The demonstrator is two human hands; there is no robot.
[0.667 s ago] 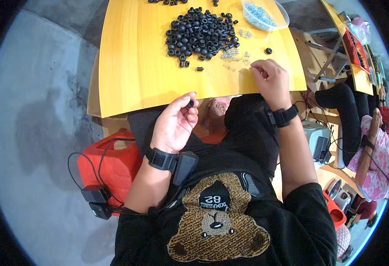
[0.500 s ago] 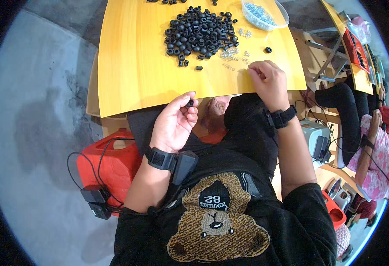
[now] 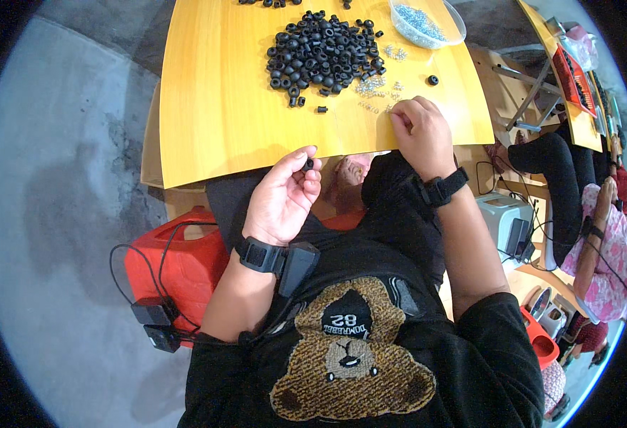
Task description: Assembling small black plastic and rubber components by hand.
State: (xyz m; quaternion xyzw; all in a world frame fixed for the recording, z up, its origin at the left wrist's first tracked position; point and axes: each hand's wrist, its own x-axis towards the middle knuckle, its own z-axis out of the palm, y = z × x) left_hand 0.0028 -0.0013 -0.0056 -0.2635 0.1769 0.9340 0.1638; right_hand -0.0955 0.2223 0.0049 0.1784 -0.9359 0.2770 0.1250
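Note:
My left hand [image 3: 282, 200] is palm up just off the table's near edge, pinching a small black rubber-looking cap [image 3: 308, 165] between thumb and fingers. My right hand [image 3: 423, 134] hovers at the near part of the yellow table [image 3: 220, 121], its thumb and fingertips closed together. Whatever they may hold is hidden. Close to those fingertips lie small shiny clear pieces [image 3: 372, 87], too tiny to name. Beyond them is a heap of black caps [image 3: 324, 53], some domed and some showing a hole. One stray piece [image 3: 322, 110] lies in front of the heap.
A clear plastic tub [image 3: 427, 27] of small bluish pieces stands at the far right of the table, with a lone black cap [image 3: 433, 80] nearer me. A red plastic stool [image 3: 174, 271] is at my left. Another person's arm [image 3: 590, 246] shows at the right, near a second table.
My right hand has shifted slightly left, toward the loose clear pieces, fingers still together. My left hand keeps its place with the black cap.

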